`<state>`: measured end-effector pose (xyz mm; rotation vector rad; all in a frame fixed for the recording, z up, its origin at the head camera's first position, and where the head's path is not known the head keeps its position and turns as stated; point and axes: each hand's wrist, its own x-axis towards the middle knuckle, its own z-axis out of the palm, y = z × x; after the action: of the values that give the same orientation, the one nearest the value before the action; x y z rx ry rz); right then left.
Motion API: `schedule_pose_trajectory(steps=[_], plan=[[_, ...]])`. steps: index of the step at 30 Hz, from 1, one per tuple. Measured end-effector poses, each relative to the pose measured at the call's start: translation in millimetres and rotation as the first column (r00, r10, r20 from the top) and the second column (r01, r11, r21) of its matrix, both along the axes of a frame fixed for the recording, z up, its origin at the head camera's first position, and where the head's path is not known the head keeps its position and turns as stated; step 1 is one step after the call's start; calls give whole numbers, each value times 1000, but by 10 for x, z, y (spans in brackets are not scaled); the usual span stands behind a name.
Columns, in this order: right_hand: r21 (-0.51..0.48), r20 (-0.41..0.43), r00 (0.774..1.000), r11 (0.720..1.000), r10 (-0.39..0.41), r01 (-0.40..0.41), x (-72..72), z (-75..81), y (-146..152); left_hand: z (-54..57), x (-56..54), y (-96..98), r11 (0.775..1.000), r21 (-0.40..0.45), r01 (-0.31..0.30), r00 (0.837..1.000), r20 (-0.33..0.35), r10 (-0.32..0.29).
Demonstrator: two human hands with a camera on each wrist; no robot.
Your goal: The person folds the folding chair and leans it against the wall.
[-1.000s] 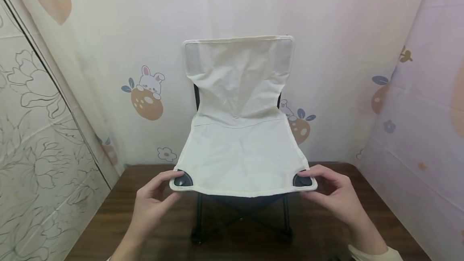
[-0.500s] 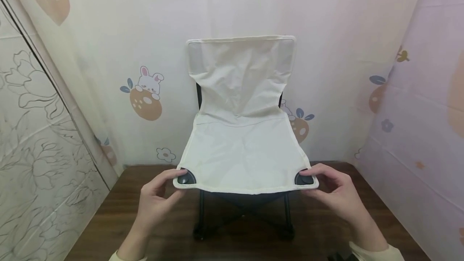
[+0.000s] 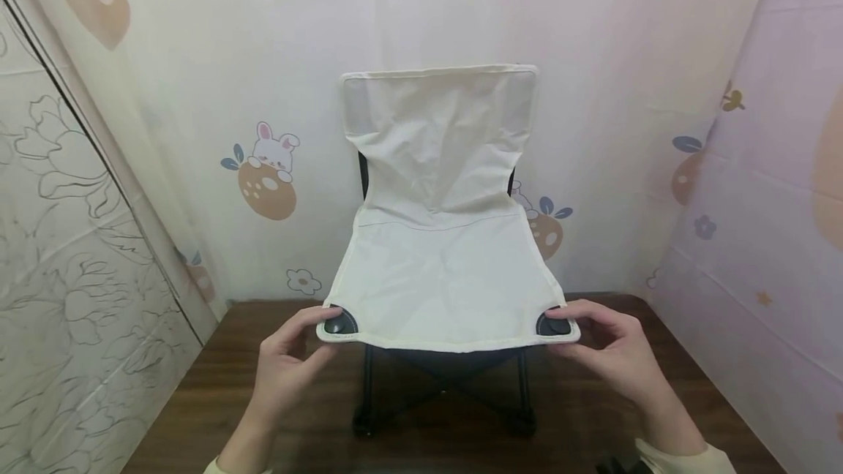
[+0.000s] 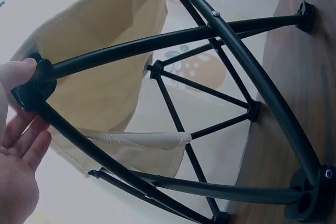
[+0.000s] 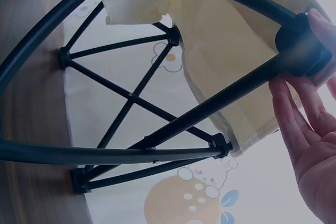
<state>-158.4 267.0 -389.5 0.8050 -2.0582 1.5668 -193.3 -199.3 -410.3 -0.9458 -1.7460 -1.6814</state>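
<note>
Off-white fabric folding chair (image 3: 441, 276) upright on a brown wooden counter (image 3: 197, 386), pinched at both front seat corners.

The cloth is pulled fairly flat across the seat and creased down the backrest (image 3: 441, 137), with paler side panels at the top; black patches (image 3: 341, 322) cap the front corners, and a black tubular frame (image 4: 126, 52) crosses beneath. The left hand (image 3: 279, 371) pinches the left corner between fingers and thumb; the right hand (image 3: 615, 364) does likewise on the right. The chair stands near mid-counter, bare wood showing on either side and ahead of its front feet. The rear feet sit near the back edge, close to a rabbit-print curtain (image 3: 263, 42); side drapes (image 3: 757, 240) bound the room left and right.
</note>
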Motion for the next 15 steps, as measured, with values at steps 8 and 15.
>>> schedule_pose_trajectory(steps=[8,15], plan=[[33,45,998,999,-35,33,20,37,-2,16,44,8,997,-36,-65,991,112,68],[62,56,997,997,-53,49,31,37,19,11,26,-26,998,-43,-56,987,148,62]])
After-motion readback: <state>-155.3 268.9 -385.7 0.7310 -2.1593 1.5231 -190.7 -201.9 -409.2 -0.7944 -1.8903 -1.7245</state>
